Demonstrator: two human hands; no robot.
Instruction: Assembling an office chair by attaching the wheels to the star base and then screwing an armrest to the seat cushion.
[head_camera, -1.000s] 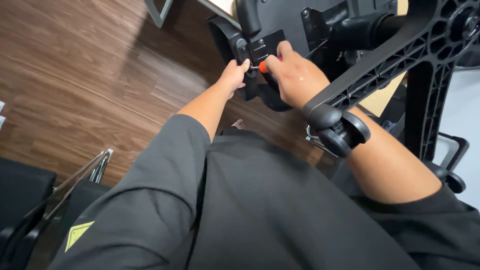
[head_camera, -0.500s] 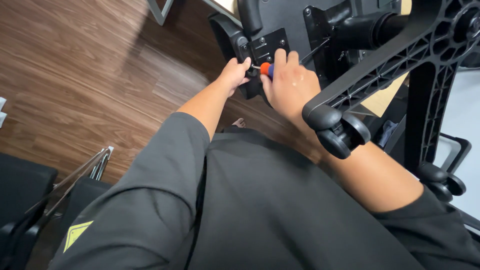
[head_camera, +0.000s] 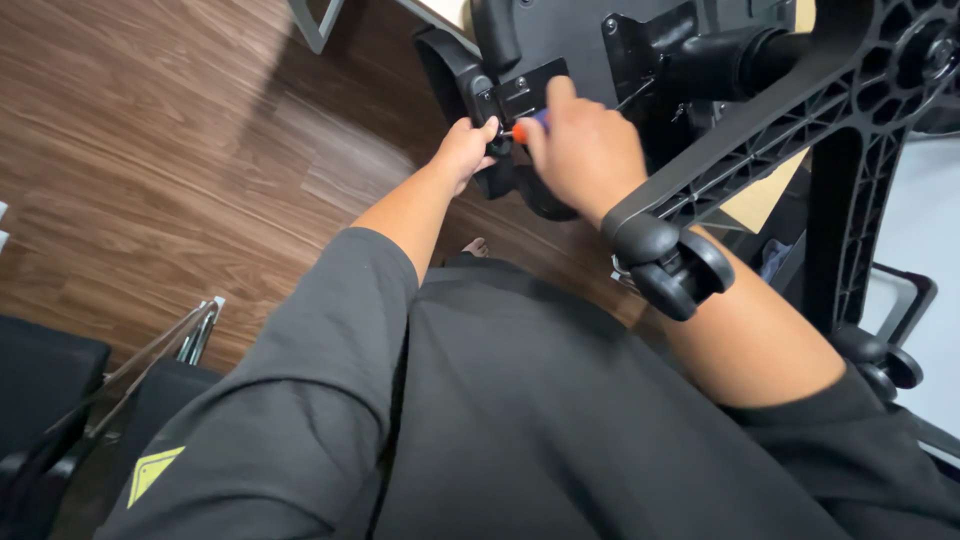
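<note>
An upturned black office chair (head_camera: 640, 60) lies in front of me, its star base (head_camera: 800, 130) and castor wheels (head_camera: 675, 270) sticking toward the camera. My right hand (head_camera: 585, 150) is closed around a screwdriver with an orange and blue handle (head_camera: 528, 126), its tip at a black metal bracket (head_camera: 520, 95) under the seat. My left hand (head_camera: 465, 150) pinches a small black part right at the screwdriver's tip, beside the armrest piece (head_camera: 450, 65). Most of the screwdriver is hidden by my fingers.
Brown wood-look flooring (head_camera: 150, 150) spreads to the left. A folded metal-framed black chair (head_camera: 120, 370) stands at lower left. Another castor (head_camera: 885, 365) and base arm are at right. My dark shirt fills the lower frame.
My right hand has shifted slightly up and left along the bracket, turning on the screwdriver; the left hand stays pinched at the same spot.
</note>
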